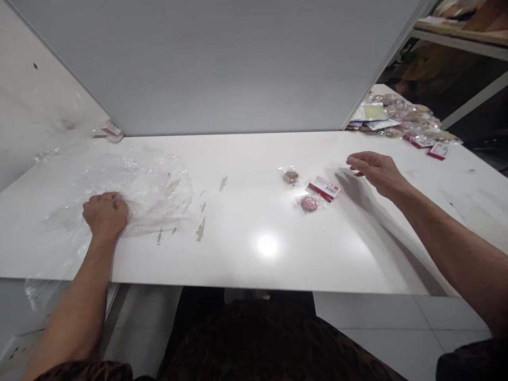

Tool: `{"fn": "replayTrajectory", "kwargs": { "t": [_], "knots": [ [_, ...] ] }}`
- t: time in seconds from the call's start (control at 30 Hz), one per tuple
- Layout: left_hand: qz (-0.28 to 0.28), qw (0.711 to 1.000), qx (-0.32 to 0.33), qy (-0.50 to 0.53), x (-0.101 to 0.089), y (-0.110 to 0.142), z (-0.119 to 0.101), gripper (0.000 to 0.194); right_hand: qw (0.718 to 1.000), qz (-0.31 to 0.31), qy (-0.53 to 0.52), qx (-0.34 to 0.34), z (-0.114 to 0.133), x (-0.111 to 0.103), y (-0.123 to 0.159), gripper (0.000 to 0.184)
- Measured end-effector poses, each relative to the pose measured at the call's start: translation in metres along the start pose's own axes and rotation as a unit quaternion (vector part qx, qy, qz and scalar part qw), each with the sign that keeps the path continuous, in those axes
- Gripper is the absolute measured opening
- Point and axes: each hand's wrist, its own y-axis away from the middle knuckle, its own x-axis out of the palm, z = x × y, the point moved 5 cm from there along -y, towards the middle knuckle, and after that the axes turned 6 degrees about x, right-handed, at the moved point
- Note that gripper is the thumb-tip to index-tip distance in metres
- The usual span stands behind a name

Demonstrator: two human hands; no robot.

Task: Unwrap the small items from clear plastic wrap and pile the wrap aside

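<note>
My left hand (105, 212) is closed in a fist on a large clear plastic bag (151, 185), which spreads crumpled over the left of the white table. My right hand (375, 168) hovers over the table on the right, its fingers loosely stretched and nothing visible in them. Left of it lie a small clear packet with a brown round item (291, 177), another with a pink oval item (309, 203), and a red and white card label (324, 188) beside the pink one. What the round items are, I cannot tell.
A pile of small clear packets (413, 117) with cards lies at the back right. One small packet (113, 130) sits in the back left corner. A grey panel (230, 69) closes off the table's back, and a shelf frame (460, 37) stands at the upper right.
</note>
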Motion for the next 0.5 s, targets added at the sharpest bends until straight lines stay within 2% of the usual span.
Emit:
{"fn": "replayTrajectory", "kwargs": {
  "t": [0.07, 0.13, 0.27, 0.33, 0.43, 0.5],
  "knots": [
    [-0.003, 1.0, 0.004, 0.02, -0.003, 0.002, -0.005, 0.061, 0.993, 0.058, 0.101, -0.036, 0.007, 0.016, 0.026, 0.031],
    [0.0, 0.999, 0.005, 0.041, -0.005, 0.005, -0.008, 0.058, 0.973, 0.098, 0.201, -0.058, 0.013, 0.033, 0.043, 0.035],
    [0.001, 0.998, 0.009, 0.069, -0.007, 0.007, -0.01, 0.05, 0.941, 0.12, 0.31, -0.065, 0.022, 0.053, 0.055, 0.037],
    [0.001, 0.997, 0.01, 0.078, -0.007, 0.007, -0.01, 0.048, 0.939, 0.112, 0.324, -0.025, 0.019, 0.053, 0.056, 0.037],
    [0.001, 0.996, 0.011, 0.089, -0.006, 0.007, -0.011, 0.046, 0.951, 0.101, 0.286, 0.058, 0.014, 0.047, 0.059, 0.043],
    [0.003, 0.995, 0.012, 0.102, -0.006, 0.007, -0.011, 0.045, 0.962, 0.088, 0.248, 0.069, 0.017, 0.046, 0.064, 0.048]
  ]
}}
